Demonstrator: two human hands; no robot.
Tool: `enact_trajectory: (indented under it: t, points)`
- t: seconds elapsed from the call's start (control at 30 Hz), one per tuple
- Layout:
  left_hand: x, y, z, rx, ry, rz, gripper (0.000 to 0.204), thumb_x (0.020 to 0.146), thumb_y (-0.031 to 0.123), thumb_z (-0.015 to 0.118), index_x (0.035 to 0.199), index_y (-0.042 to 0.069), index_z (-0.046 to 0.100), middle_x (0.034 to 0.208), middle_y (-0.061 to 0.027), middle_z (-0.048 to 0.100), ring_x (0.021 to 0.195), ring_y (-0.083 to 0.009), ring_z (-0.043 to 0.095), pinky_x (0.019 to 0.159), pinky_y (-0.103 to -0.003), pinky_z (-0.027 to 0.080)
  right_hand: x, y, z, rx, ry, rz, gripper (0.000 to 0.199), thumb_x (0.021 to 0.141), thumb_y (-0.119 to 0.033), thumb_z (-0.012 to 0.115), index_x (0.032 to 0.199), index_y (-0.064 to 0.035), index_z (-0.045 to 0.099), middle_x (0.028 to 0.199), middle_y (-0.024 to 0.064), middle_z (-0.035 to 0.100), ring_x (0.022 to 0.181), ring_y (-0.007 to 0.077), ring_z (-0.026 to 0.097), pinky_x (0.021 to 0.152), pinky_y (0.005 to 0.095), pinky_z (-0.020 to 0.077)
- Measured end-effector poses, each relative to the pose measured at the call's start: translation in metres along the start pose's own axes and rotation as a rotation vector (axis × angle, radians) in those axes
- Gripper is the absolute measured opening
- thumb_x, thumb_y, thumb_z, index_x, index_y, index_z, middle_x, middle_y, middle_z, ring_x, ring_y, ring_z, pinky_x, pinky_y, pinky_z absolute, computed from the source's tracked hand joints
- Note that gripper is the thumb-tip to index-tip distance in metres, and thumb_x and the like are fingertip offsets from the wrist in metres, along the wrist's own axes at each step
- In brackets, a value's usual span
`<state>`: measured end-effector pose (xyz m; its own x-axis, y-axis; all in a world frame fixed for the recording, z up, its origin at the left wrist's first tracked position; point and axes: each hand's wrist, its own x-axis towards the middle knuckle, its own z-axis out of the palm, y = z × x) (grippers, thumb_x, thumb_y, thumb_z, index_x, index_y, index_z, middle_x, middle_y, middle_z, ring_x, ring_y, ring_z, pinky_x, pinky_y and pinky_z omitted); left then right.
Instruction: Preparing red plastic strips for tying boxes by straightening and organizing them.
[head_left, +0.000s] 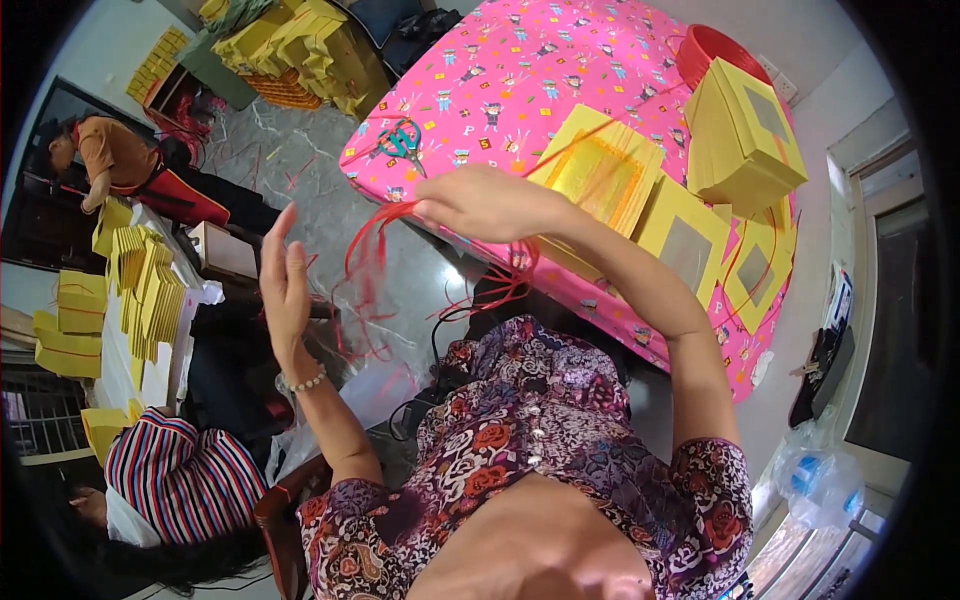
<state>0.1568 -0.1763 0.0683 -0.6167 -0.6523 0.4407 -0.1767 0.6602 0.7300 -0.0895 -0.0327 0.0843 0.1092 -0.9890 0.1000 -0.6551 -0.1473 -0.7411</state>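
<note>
Over the near left edge of the pink table my right hand (485, 203) has its fingers closed on a bunch of thin red strings (380, 216). Their loose ends dangle and are blurred by motion; more red strands hang below the wrist. My left hand (284, 290) is raised to the left of the strings, fingers stretched and thumb apart, holding nothing. Scissors (404, 148) with teal handles lie on the pink patterned cloth (470, 105) beyond my right hand. Beside my right forearm sits a stack of yellow and gold paper pieces (595, 180), with red strings across it.
A tall yellow paper stack (735, 145) and a red basket (712, 52) stand on the table's right side. Left, a person in orange (115, 150) bends over, and another in stripes (185, 475) is near a white table (170, 375) bearing yellow stacks.
</note>
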Motion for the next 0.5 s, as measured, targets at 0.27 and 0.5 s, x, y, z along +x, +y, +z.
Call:
enact_trajectory:
  t: [0.27, 0.5]
  points:
    - [-0.004, 0.042, 0.055, -0.130, -0.284, 0.014, 0.014, 0.092, 0.014, 0.052, 0.097, 0.001, 0.056, 0.067, -0.0027, 0.052, 0.059, -0.0090, 0.045, 0.054, -0.026, 0.037, 0.002, -0.018, 0.019, -0.143, -0.019, 0.004, 0.028, 0.094, -0.028, 0.044, 0.091, -0.0012, 0.053, 0.073, 0.0212, 0.057, 0.075, 0.0395, 0.058, 0.067, 0.0491, 0.0430]
    - [-0.019, 0.020, 0.025, -0.075, -0.016, -0.009, 0.018, 0.093, 0.010, 0.055, 0.077, 0.001, 0.054, 0.065, 0.0054, 0.042, 0.060, -0.0030, 0.035, 0.051, -0.020, 0.029, -0.006, 0.023, -0.001, -0.035, -0.125, -0.140, 0.032, 0.097, -0.034, 0.042, 0.100, -0.0038, 0.052, 0.079, 0.0173, 0.058, 0.077, 0.0340, 0.057, 0.069, 0.0433, 0.0438]
